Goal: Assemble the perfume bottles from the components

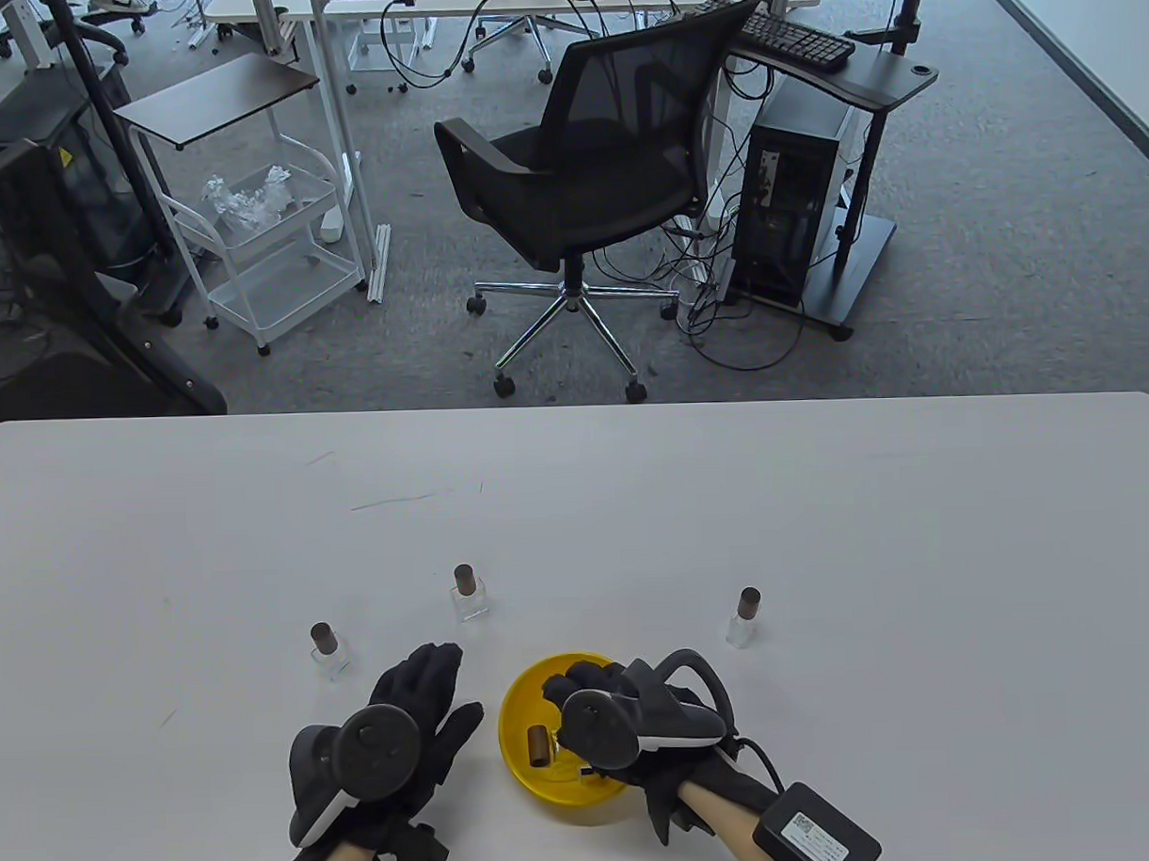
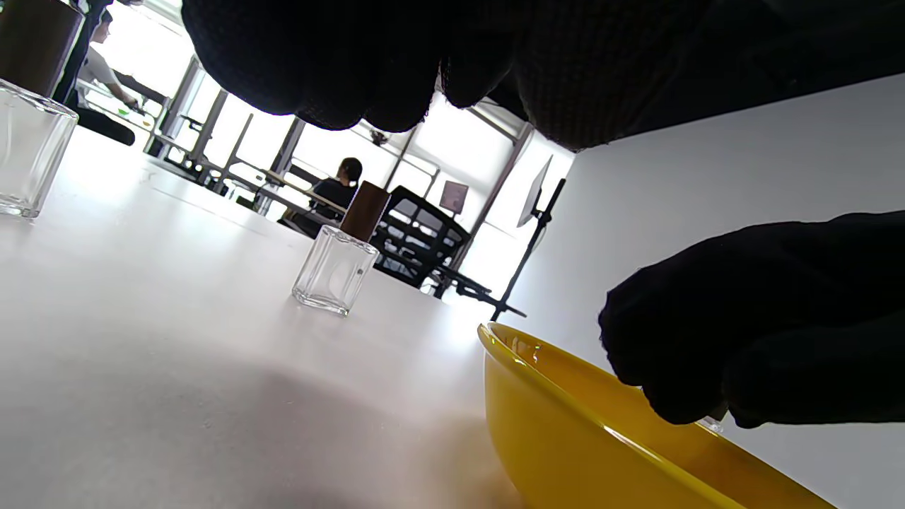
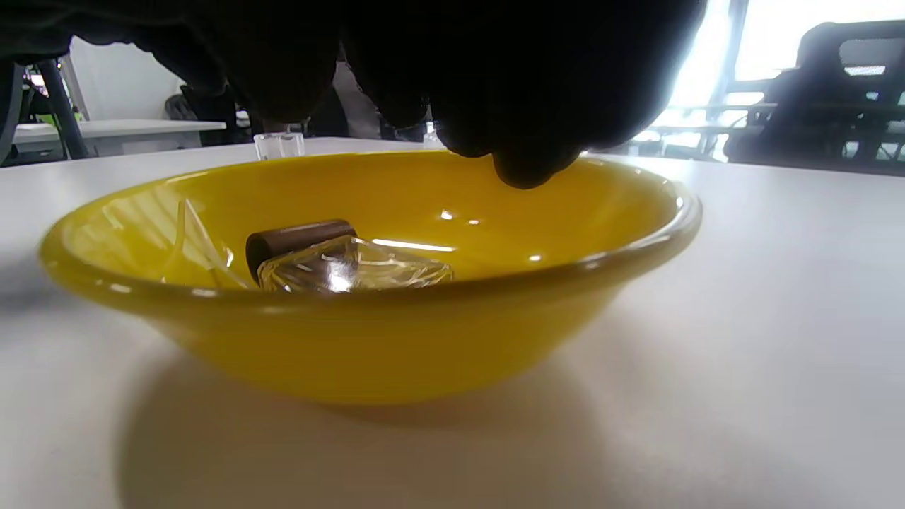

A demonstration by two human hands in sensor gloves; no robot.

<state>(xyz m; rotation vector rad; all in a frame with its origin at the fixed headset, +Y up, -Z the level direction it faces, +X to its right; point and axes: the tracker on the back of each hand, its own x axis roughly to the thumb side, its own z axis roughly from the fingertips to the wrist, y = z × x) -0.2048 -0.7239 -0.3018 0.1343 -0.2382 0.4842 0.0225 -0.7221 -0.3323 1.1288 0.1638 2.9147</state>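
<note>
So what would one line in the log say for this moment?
left hand: flat on table | right hand: over yellow bowl | in bowl: brown cap, glass bottle | standing capped bottles: three

A yellow bowl [image 3: 368, 339] fills the middle of the white table [image 3: 778, 353]. Inside it, toward nine o'clock, a brown cap [image 3: 300, 239] lies on its side against a clear glass bottle [image 3: 353, 272]. Dark gloved fingers [image 3: 530, 152] hang from twelve o'clock over the bowl's far rim.
</note>
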